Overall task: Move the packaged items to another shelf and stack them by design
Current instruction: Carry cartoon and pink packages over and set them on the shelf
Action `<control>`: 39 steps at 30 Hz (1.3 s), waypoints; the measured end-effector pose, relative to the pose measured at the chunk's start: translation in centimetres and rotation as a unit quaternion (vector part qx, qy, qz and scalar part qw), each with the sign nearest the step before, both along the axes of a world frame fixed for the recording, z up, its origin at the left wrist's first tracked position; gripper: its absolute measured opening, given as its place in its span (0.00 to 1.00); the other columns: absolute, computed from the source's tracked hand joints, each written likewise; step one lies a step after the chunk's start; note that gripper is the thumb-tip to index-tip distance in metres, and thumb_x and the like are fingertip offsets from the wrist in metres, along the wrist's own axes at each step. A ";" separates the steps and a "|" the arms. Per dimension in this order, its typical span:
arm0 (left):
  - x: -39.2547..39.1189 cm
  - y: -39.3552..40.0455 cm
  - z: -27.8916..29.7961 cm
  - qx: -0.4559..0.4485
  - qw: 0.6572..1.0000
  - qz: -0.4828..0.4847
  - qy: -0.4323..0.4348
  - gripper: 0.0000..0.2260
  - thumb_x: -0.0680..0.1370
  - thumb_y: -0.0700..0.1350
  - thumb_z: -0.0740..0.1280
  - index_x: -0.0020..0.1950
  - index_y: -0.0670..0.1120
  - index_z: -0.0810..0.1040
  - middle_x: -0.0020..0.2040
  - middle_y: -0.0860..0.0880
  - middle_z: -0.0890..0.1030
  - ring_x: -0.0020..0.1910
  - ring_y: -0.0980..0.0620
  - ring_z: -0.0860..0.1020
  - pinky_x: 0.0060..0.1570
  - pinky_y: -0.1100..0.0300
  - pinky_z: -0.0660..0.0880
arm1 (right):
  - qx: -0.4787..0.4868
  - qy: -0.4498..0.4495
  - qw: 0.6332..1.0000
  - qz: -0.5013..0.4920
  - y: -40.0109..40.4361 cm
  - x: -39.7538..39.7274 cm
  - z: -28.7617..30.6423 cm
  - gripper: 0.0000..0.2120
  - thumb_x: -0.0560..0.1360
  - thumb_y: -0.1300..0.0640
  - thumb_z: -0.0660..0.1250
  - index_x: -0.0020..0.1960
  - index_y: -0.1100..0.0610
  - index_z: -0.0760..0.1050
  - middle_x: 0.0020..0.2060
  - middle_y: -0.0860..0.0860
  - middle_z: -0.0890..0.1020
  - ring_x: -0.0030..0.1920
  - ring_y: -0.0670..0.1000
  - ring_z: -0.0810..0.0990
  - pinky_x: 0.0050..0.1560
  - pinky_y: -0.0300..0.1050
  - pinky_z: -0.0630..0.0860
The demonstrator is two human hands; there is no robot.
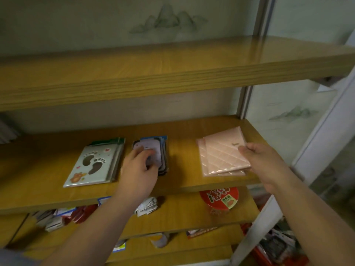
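Note:
Three stacks of flat packaged items lie on the middle wooden shelf (184, 135). At the left is a pale stack with a footprint design (92, 162). In the centre is a smaller stack of dark-edged packs with a light label (153, 148); my left hand (139, 167) rests on its top pack, fingers curled over it. At the right is a pink quilted stack (221, 154). My right hand (257, 156) pinches the right edge of the top pink pack, which sits slightly askew on the pack below.
An upper wooden shelf (172, 73) overhangs the work area. Below, a lower shelf (192, 212) carries a red-lidded tub (219, 198) and several loose small packets (148, 206). A metal upright (244, 102) bounds the shelf at the right.

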State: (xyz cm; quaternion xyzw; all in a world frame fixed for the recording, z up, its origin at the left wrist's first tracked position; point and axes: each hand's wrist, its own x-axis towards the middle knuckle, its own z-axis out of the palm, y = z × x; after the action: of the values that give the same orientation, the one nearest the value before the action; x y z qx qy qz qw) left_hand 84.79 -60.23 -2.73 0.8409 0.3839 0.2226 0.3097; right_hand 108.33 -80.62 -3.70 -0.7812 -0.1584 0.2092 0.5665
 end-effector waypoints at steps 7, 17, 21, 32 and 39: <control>0.4 -1.5 0.0 0.027 1.000 0.010 0.000 0.15 0.79 0.43 0.67 0.66 0.48 0.79 0.71 0.48 0.71 0.71 0.44 0.69 0.68 0.42 0.69 | -0.175 -0.191 0.966 0.014 -0.1 0.5 1.2 0.14 0.79 0.49 0.67 0.60 0.56 0.80 0.42 0.49 0.80 0.38 0.45 0.75 0.38 0.43 0.71; 0.7 -3.2 1.0 0.122 0.992 -0.007 0.035 0.18 0.78 0.48 0.68 0.68 0.51 0.76 0.74 0.49 0.70 0.75 0.47 0.63 0.73 0.42 0.63 | -0.229 -0.321 0.916 0.073 -1.6 -2.7 3.1 0.21 0.79 0.44 0.64 0.70 0.48 0.74 0.62 0.48 0.80 0.56 0.50 0.78 0.52 0.47 0.76; -0.2 -3.4 1.8 0.140 0.990 -0.023 0.025 0.22 0.79 0.49 0.67 0.73 0.51 0.71 0.74 0.53 0.70 0.73 0.51 0.66 0.71 0.49 0.68 | -0.149 -0.394 0.900 0.113 -0.3 -5.1 4.3 0.21 0.79 0.45 0.65 0.71 0.46 0.72 0.65 0.43 0.75 0.60 0.46 0.76 0.53 0.40 0.73; -7.8 -2.1 5.5 0.228 0.970 0.017 0.086 0.26 0.79 0.49 0.66 0.77 0.46 0.68 0.76 0.48 0.69 0.77 0.48 0.63 0.73 0.47 0.66 | -0.045 -0.455 0.867 0.196 7.0 -11.2 6.3 0.23 0.77 0.47 0.68 0.70 0.51 0.73 0.65 0.46 0.76 0.64 0.49 0.74 0.61 0.41 0.69; -15.8 0.2 6.1 0.223 0.967 0.087 0.090 0.28 0.78 0.51 0.67 0.78 0.49 0.66 0.77 0.48 0.67 0.77 0.48 0.63 0.73 0.51 0.64 | -0.018 -0.435 0.867 0.243 10.9 -17.4 6.2 0.22 0.75 0.53 0.71 0.68 0.56 0.75 0.63 0.51 0.77 0.63 0.53 0.76 0.62 0.45 0.71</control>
State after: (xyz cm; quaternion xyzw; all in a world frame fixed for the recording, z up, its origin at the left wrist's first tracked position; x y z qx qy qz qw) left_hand 69.01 -60.05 3.34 0.8687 0.4226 0.2520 0.0576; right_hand 90.98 -69.71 2.51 -0.7402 -0.5694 -0.0175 0.3571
